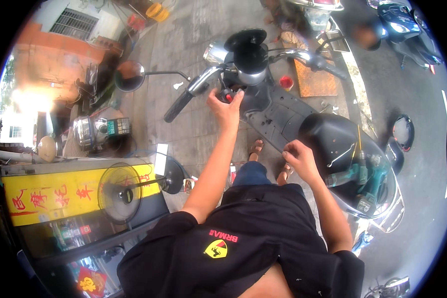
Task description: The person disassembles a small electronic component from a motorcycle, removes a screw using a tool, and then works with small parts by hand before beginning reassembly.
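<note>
An electric scooter with a black footboard (278,113) and chrome handlebar (203,79) stands in front of me. My left hand (227,110) reaches to its front column, just below the round headset. Thumb and fingers there close around a small black piece with a red part (229,97); its exact kind is unclear. Beside the black seat (323,131), my right hand (301,160) hovers with fingers curled together, and whatever they may hold is hidden. On the seat's rear lie teal power tools (365,181), a metal wrench (341,155) and a thin yellow-handled tool (359,136).
A round mirror (129,76) sticks out left of the handlebar. A red cup (286,82) and a rusty orange plate (315,77) lie beyond the footboard. At left stand a fan (121,193) and a yellow sign (54,196). Another scooter (409,30) is on the road.
</note>
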The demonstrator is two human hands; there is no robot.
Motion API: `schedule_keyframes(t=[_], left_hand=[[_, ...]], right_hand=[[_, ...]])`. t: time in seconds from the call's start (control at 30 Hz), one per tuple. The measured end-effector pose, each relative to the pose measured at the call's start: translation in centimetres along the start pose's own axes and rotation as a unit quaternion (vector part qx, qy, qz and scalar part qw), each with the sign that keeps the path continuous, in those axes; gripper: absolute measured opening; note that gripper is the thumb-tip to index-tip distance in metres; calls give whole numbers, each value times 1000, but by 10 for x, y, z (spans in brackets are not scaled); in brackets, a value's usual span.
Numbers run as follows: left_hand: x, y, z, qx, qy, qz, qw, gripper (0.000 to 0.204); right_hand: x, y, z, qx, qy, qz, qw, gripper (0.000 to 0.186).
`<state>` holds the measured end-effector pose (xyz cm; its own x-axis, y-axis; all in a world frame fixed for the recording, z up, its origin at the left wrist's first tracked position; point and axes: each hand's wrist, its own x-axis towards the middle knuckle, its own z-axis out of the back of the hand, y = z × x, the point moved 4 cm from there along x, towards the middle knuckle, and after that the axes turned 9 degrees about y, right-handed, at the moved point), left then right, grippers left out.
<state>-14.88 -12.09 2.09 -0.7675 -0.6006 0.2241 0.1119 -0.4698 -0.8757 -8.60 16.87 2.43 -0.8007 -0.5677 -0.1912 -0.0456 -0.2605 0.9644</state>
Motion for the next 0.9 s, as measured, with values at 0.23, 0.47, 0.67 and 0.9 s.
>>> schedule_keyframes(t=[0.23,0.47,0.67,0.9], left_hand=[[8,21,-7,-140,5,68,988,63],[4,6,-3,-531,138,220,807,31],[4,17,-1,-675,225,265,650,49],[-2,-6,-7,-790,292,310,441,50]], right_hand=[[-12,-8,7,-4,-41,-3,999,16],[2,5,1,-6,-32,-6,999,16],[29,32,-17,-19,-28,3,999,17],[82,97,-39,-86,-28,56,994,15]])
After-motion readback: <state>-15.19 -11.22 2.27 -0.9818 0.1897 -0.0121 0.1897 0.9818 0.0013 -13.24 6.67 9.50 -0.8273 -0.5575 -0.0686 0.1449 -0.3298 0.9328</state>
